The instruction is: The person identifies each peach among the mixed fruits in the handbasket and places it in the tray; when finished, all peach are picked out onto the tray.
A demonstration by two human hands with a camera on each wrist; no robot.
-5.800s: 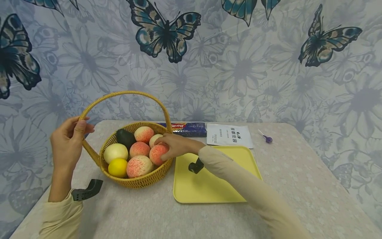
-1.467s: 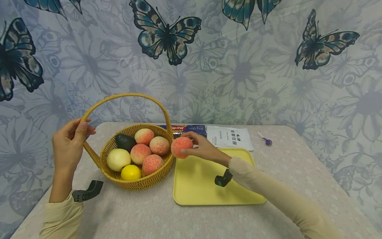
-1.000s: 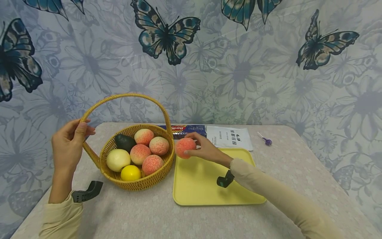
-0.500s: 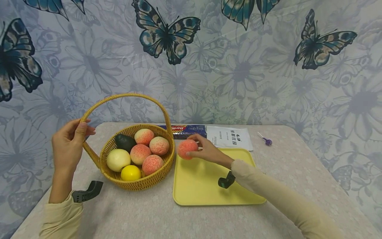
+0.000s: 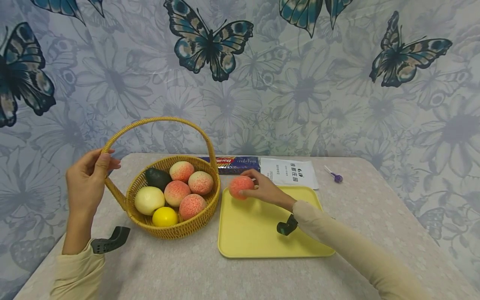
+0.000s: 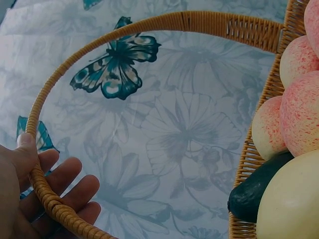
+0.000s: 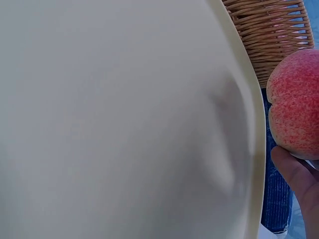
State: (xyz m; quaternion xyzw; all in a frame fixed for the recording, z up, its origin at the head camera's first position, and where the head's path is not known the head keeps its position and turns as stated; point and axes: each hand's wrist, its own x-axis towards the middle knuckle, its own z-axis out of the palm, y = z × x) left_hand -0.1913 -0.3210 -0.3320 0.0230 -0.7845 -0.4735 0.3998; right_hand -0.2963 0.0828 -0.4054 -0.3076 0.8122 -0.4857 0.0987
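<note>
My left hand (image 5: 88, 179) grips the left side of the tall handle (image 5: 165, 119) of a wicker basket (image 5: 172, 231); the left wrist view shows thumb and fingers (image 6: 65, 174) around it. Inside the basket lie several peaches (image 5: 192, 206), a pale round fruit (image 5: 149, 200), a yellow lemon-like fruit (image 5: 165, 216) and a dark green avocado-like fruit (image 5: 158, 178). My right hand (image 5: 268, 189) pinches a red peach (image 5: 240, 187) between thumb and fingers, over the back left corner of a yellow tray (image 5: 270, 233). In the right wrist view this peach (image 7: 296, 104) appears past the tray's rim.
Behind the tray lie a blue Barilla spaghetti pack (image 5: 240, 164) and a white printed packet (image 5: 290, 171). A purple lollipop (image 5: 336, 177) lies farther right on the cloth-covered table (image 5: 375, 225). A butterfly-patterned cloth (image 5: 300, 104) hangs behind.
My right hand has lifted a peach from the basket and carried it right, over the tray's corner. The fruit left in the basket has shifted. My left hand stays on the handle.
</note>
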